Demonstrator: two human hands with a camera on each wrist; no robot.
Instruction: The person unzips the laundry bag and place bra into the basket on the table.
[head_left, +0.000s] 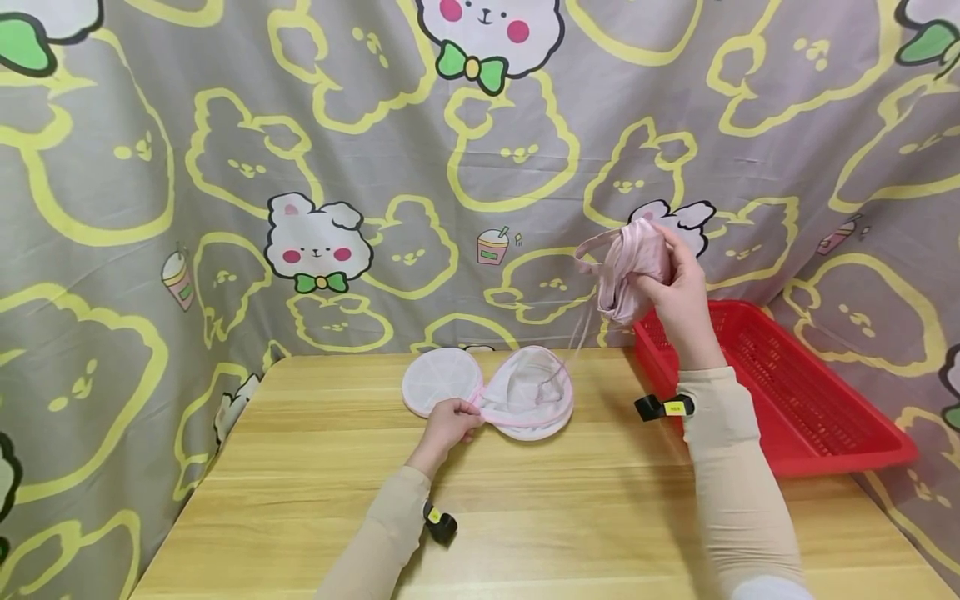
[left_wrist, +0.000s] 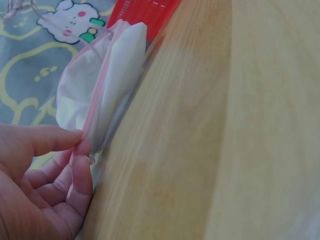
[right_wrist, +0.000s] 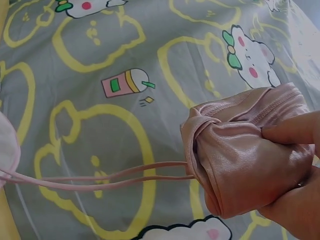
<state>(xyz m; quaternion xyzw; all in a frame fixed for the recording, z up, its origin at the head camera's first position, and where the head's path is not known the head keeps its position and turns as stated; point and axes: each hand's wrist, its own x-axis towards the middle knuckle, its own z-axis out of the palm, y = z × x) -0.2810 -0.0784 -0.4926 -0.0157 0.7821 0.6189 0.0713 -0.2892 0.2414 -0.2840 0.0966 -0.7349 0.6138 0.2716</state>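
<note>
In the head view, my right hand [head_left: 684, 292] holds up a folded pink satin bra [head_left: 626, 271] above the back of the table, thumb on one side and fingers on the other. Its thin straps hang down towards a white mesh laundry bag [head_left: 525, 432] with pink trim. The bag lies unfolded on the tabletop, with a flat round lid [head_left: 441, 379] on the left and a cupped half on the right. My left hand [head_left: 448, 427] pinches the pink edge where the two halves meet. The right wrist view shows the straps stretching from the bra [right_wrist: 240, 160] to the bag's edge.
A red plastic basket [head_left: 813, 392] stands at the table's right side, partly behind my right forearm. The wooden table [head_left: 555, 517] ends at a grey patterned curtain [head_left: 420, 167] along the back and sides.
</note>
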